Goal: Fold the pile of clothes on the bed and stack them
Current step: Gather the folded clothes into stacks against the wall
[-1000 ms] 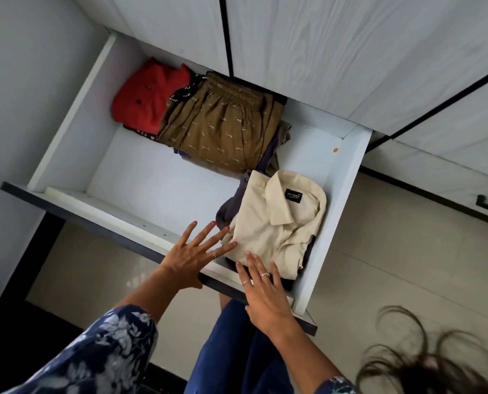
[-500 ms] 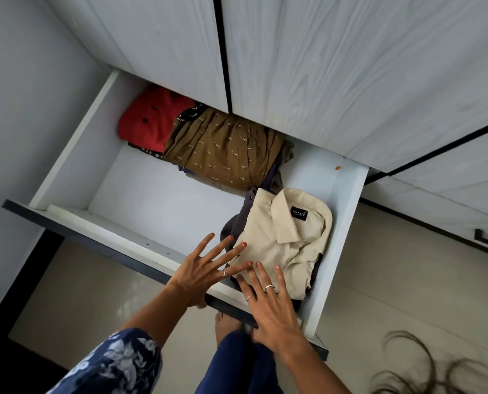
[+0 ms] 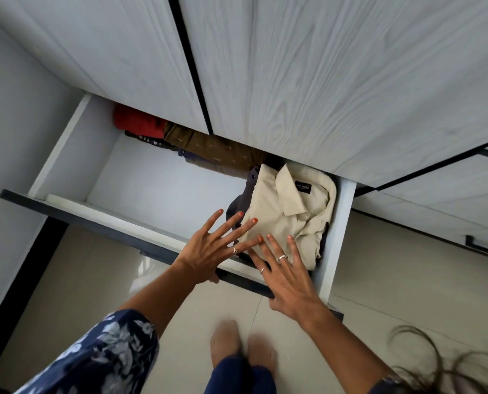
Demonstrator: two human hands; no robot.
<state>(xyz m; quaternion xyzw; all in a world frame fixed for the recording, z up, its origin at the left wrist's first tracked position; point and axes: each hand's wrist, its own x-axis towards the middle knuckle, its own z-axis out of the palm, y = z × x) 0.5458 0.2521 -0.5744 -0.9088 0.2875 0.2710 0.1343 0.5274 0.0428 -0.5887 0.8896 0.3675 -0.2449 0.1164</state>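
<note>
- The folded cream shirt lies collar-up at the right end of the open drawer, close against the drawer's right wall, with a small black label showing inside its collar.
- It rests on a dark grey garment, whose edge sticks out along the shirt's left side.
- At the back of the drawer, partly hidden under the wardrobe doors, lies a brown patterned garment, and to its left a red garment; both are well apart from the drawer's front rail.
- The left hand is spread wide with straight fingers; its palm sits over the drawer's dark front edge and its fingertips reach over the grey garment and the near corner of the cream shirt. It grips nothing.
- The right hand is likewise flat and spread, fingers straight, lying over the front edge at the drawer's right end with fingertips over the shirt's near edge. It holds nothing; whether either hand actually presses on the cloth I cannot tell.
- Both hands wear rings, and their little-finger sides nearly meet above the shirt's near-left corner.
- The drawer's floor between the shirt and the left wall is bare white.
- Above the drawer stand pale wood-grain wardrobe doors divided by dark gaps.
- Below, a floral blue sleeve covers the left arm, and two bare feet stand on the glossy tiled floor.
- Loose strands of hair cross the lower right corner.
</note>
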